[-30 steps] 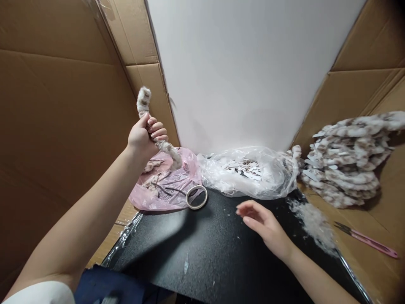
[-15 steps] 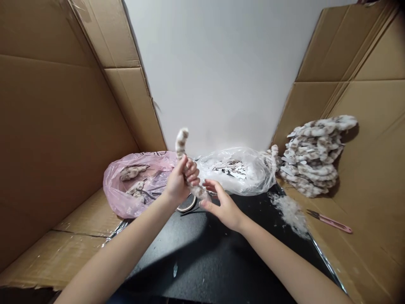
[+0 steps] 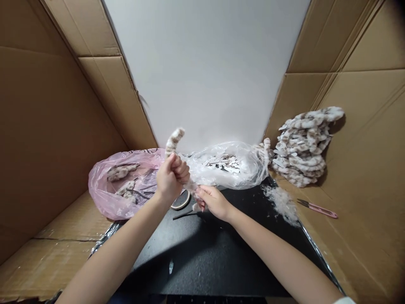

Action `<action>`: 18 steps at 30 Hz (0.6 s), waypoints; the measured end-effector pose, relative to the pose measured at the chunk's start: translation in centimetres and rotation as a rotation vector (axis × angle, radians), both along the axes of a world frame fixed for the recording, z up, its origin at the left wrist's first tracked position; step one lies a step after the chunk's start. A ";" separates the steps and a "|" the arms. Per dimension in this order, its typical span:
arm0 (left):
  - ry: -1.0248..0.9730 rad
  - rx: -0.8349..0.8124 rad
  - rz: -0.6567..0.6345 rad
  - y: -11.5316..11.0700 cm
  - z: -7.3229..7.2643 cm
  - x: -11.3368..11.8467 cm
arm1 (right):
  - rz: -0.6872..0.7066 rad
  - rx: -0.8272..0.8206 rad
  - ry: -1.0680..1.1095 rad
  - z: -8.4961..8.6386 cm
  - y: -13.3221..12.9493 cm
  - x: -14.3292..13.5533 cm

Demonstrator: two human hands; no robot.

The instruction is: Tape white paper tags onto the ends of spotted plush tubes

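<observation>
Grips a fluffy white strip banded with brown (image 3: 174,141) in the left hand (image 3: 172,176), closed in a fist around its middle, with the curved upper end rising past the thumb. Pinches the lower part of the same strip between thumb and fingers of the right hand (image 3: 213,202), just beside the left and a little lower. Keeps both hands over the far half of a speckled black tabletop (image 3: 221,253). Shows a thin dark rod (image 3: 183,214) just below the right hand, joined to the strip or apart, impossible to tell. Has a pale ring-shaped roll of tape (image 3: 182,207) behind, partly hidden by the left hand. Includes, at left, a translucent pink plastic bag (image 3: 99,190) bearing furry pieces and dark rods; at centre, a clear plastic bag (image 3: 209,180) with flat white pieces (image 3: 228,162); at right, loose white fluff (image 3: 281,202), pink-handled snips (image 3: 322,210) and a heaped stack of similar banded strips (image 3: 303,147) against brown cardboard (image 3: 363,139).
</observation>
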State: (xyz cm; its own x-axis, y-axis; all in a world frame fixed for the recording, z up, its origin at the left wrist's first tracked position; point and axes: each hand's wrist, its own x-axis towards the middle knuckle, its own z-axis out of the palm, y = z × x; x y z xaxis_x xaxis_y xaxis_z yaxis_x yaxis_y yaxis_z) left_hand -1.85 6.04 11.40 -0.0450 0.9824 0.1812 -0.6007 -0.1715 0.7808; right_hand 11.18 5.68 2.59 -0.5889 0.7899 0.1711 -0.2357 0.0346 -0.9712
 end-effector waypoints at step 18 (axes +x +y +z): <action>0.296 0.168 0.041 1.0 4.5 -5.1 | 0.025 0.132 -0.394 -1.7 -3.1 7.3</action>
State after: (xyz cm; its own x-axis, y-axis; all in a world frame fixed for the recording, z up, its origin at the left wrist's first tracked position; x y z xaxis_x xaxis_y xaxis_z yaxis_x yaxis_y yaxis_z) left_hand -6.99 7.02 15.93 -0.0051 0.9361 0.3518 -0.3425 -0.3322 0.8788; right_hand 18.45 2.63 0.91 -0.6484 0.7608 0.0281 0.1503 0.1641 -0.9749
